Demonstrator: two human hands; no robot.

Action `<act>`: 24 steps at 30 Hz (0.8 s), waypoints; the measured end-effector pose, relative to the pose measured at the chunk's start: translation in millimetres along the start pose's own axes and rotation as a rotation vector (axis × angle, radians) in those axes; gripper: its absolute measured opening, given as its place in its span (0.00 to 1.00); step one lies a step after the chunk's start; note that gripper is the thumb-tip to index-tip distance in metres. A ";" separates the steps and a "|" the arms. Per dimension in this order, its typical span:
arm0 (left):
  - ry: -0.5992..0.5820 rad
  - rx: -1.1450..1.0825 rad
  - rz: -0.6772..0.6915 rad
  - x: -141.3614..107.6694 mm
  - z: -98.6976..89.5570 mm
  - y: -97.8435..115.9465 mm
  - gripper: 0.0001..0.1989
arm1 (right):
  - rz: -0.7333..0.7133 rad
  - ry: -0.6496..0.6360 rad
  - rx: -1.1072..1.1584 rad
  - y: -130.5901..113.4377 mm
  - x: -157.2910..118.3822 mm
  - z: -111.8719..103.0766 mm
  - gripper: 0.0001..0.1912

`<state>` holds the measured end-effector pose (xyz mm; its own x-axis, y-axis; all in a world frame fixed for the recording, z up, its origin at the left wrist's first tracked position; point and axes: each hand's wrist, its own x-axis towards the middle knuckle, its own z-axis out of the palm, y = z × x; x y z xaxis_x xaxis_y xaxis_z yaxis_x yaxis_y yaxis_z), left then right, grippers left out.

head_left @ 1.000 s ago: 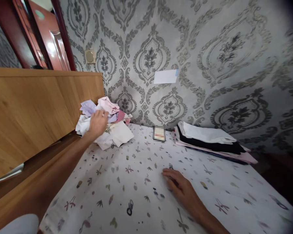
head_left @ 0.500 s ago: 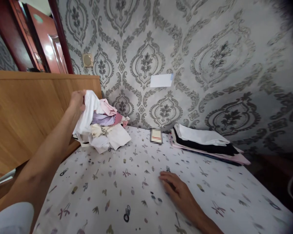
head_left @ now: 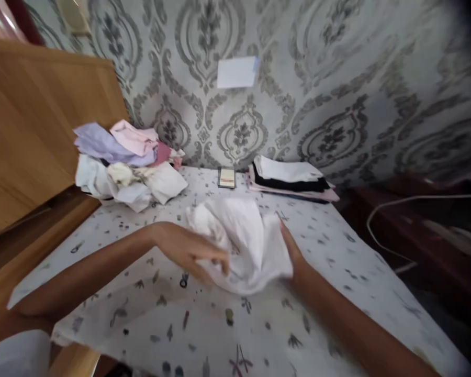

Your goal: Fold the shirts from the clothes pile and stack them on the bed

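A crumpled white garment [head_left: 243,241] is held over the middle of the patterned bed sheet [head_left: 204,314]; its exact kind does not show. My left hand [head_left: 196,251] grips it from the left, fingers bent down into the cloth and slightly blurred. On the other side my right hand [head_left: 290,246] grasps the right edge, most of its fingers hidden behind the fabric. At the back left lies a loose heap of clothes [head_left: 129,188], with lilac, pink and white pieces. A folded stack of clothes [head_left: 290,173], white on top, black and pink below, rests at the back right.
Between heap and stack, a small square card-like item [head_left: 226,178] lies near the wall. A wooden panel [head_left: 51,125] borders the left side. Patterned wallpaper rises behind, with a white rectangle [head_left: 237,72] on it. A pale cable [head_left: 377,209] hangs at the right.
My left hand has brought the white garment from the heap to the middle of the bed. My right hand has moved up from the sheet and taken hold of it. The view has tilted down.
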<state>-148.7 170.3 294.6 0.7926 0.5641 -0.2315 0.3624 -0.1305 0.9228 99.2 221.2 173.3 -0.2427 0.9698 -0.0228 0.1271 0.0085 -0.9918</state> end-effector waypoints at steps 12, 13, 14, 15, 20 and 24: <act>0.364 0.526 -0.074 35.6 -27.6 -80.4 0.17 | 0.289 0.135 0.498 11.1 -30.4 -22.2 0.24; 0.455 0.612 -0.083 45.5 -34.6 -89.7 0.18 | 0.307 0.131 0.480 9.7 -29.6 -21.2 0.24; 0.519 0.685 -0.111 56.0 -41.5 -98.2 0.20 | 0.325 0.128 0.469 8.0 -28.2 -20.6 0.23; 0.555 0.737 -0.158 66.6 -48.2 -105.4 0.21 | 0.345 0.124 0.463 6.0 -26.3 -20.4 0.22; 0.444 0.648 -0.430 99.4 -71.7 -109.4 0.15 | 0.380 0.079 0.381 -11.0 -16.2 -30.2 0.15; 0.403 0.493 -0.300 91.2 -82.9 -78.6 0.06 | 0.129 0.138 0.216 -37.5 -14.0 -55.7 0.13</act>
<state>-145.5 299.6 226.5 0.4150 0.8792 -0.2341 0.7923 -0.2228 0.5680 151.4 220.9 217.7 -0.1033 0.9837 -0.1475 -0.0632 -0.1545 -0.9860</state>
